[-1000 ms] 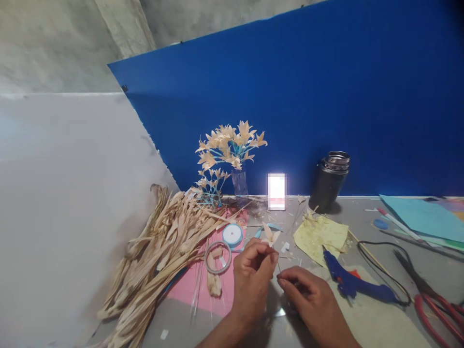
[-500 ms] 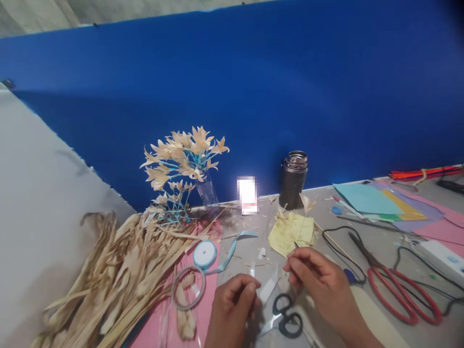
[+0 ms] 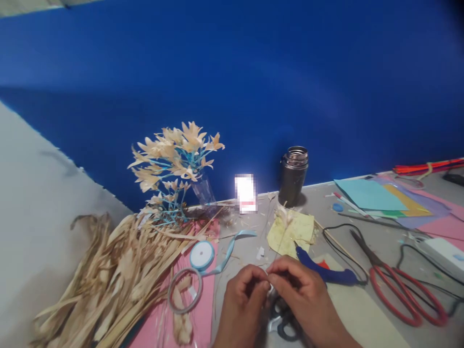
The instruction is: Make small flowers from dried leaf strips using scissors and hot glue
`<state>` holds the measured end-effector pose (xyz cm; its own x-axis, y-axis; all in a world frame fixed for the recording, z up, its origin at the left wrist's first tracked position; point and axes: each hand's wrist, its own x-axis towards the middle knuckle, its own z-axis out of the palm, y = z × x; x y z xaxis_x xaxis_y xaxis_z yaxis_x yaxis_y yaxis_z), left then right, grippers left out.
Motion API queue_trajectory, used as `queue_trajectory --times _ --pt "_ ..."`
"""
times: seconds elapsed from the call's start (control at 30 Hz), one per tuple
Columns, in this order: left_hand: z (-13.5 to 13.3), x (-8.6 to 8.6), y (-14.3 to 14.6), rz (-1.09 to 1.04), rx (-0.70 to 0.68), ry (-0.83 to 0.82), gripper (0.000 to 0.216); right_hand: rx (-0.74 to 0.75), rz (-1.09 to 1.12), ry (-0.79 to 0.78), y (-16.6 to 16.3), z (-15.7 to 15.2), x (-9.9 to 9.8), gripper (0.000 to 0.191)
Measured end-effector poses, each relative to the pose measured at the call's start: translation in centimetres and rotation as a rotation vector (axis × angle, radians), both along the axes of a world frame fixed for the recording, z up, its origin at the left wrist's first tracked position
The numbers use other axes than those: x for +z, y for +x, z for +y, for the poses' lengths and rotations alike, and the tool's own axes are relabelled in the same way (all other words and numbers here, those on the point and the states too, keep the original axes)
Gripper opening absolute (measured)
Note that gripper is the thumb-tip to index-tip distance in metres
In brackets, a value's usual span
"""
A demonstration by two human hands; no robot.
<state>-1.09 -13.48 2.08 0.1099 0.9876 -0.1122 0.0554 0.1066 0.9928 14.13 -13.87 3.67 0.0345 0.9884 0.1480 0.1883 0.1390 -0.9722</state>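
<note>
My left hand [image 3: 246, 297] and my right hand [image 3: 299, 290] meet at the fingertips, both pinched. Between them shows a bit of a white strip [image 3: 271, 286], mostly covered by my fingers. A pale, blurred flower [image 3: 285, 216] rises above my right hand, its thin stem running down to the fingers. Under my hands lie small black-handled scissors [image 3: 288, 329], partly hidden. Just right of my right hand rests a blue-handled glue gun [image 3: 328, 271], its tip towards a yellow paper [image 3: 302, 227].
Dried corn husks [image 3: 97, 275] heap at left by a tape ring [image 3: 184, 291] and a blue ribbon spool [image 3: 202, 255]. Behind stand husk flowers [image 3: 174, 150] and a dark flask [image 3: 293, 176]. Large red-handled scissors [image 3: 406, 295], cables and coloured papers [image 3: 369, 197] lie right.
My right hand has moved left to meet my left hand, and the flower has shifted left with it. The glue gun, earlier mostly behind my right hand, now shows.
</note>
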Motion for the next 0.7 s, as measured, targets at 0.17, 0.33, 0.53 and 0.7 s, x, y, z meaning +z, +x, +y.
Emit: queue_trajectory --times 0.17,0.33,0.53,0.7 --pt "0.0 0.7 0.4 0.013 -0.056 0.009 0.02 -0.04 0.038 -0.007 0.5 0.0 0.3 0.019" --pt "-0.4 0.0 0.7 -0.051 -0.149 -0.019 0.021 -0.045 0.067 -0.057 0.6 -0.3 0.1 0.019" --pt "-1.3 0.6 -0.2 0.026 -0.229 -0.117 0.013 -0.095 0.036 -0.089 0.9 -0.4 -1.2 0.023" --pt "-3.1 1.2 -3.7 0.274 -0.31 -0.114 0.018 -0.115 0.012 -0.174 1.5 -0.1 -2.0 0.03"
